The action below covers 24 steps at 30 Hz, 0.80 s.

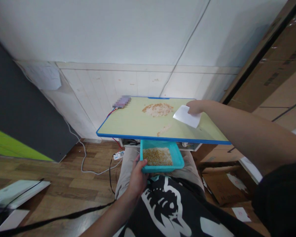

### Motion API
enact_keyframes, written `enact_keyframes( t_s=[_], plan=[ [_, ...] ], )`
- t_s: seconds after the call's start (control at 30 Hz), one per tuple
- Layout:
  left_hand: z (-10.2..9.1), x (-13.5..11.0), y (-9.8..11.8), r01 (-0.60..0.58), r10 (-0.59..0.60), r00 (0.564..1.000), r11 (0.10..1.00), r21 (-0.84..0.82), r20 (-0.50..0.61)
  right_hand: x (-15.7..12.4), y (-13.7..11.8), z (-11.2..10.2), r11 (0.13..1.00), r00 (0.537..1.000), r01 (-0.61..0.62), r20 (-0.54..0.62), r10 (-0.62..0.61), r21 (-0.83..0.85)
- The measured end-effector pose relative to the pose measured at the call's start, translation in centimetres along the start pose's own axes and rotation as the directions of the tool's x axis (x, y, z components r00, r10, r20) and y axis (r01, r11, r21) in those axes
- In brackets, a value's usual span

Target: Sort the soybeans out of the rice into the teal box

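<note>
My left hand [139, 174] grips the near left corner of a turquoise plastic tray [176, 154], its thumb over the rim. Small tan grains that look like beans [158, 156] cover much of the tray's bottom. The tray sits over my lap, just under the desk's front edge. Over the right part of the desk, my right hand [196, 107] is closed on a white sheet of paper [186, 117], which slants down towards the desktop. To the left of the paper lies a heap of pale and orange-brown grains [159, 109]. A thinner streak of grains [164, 130] lies nearer the front edge.
The pale yellow desk [123, 123] has a blue rim. A blurred-out object [122, 101] with a red cord lies at its back left corner. A power strip [118, 155] and cables are on the floor. An open cardboard box [224, 187] stands at right.
</note>
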<state>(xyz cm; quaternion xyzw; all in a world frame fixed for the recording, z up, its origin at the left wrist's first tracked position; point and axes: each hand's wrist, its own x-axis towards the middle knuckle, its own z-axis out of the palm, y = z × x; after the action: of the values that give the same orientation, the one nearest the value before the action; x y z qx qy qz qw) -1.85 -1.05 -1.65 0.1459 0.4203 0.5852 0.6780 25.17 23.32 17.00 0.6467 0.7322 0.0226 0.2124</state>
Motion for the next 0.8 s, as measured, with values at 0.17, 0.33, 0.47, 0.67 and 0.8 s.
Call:
enact_keyframes(
  t_s=[0.17,0.33,0.47,0.67,0.8],
  plan=[
    [0.2,-0.2,0.2,0.003,-0.003,1.000,1.000,0.025,0.022,0.6,0.0,0.2,0.992,0.999,0.006,0.038,-0.010,0.129],
    [0.1,-0.1,0.1,0.004,-0.004,1.000,1.000,-0.008,0.004,0.4,-1.1,0.0,0.964,0.994,0.037,0.093,-0.063,0.265],
    [0.0,0.0,0.0,0.001,-0.002,1.000,1.000,-0.016,-0.009,0.1,-2.1,-0.3,0.944,0.987,0.038,0.133,-0.085,0.327],
    [0.1,0.0,-0.1,0.002,-0.002,1.000,1.000,-0.022,-0.006,-0.5,-3.4,-0.5,0.919,0.979,0.052,0.161,-0.124,0.391],
    [0.2,0.1,-0.1,0.011,-0.011,1.000,1.000,-0.006,-0.008,-0.5,-3.9,-0.4,0.920,0.972,0.087,0.170,-0.163,0.383]
  ],
)
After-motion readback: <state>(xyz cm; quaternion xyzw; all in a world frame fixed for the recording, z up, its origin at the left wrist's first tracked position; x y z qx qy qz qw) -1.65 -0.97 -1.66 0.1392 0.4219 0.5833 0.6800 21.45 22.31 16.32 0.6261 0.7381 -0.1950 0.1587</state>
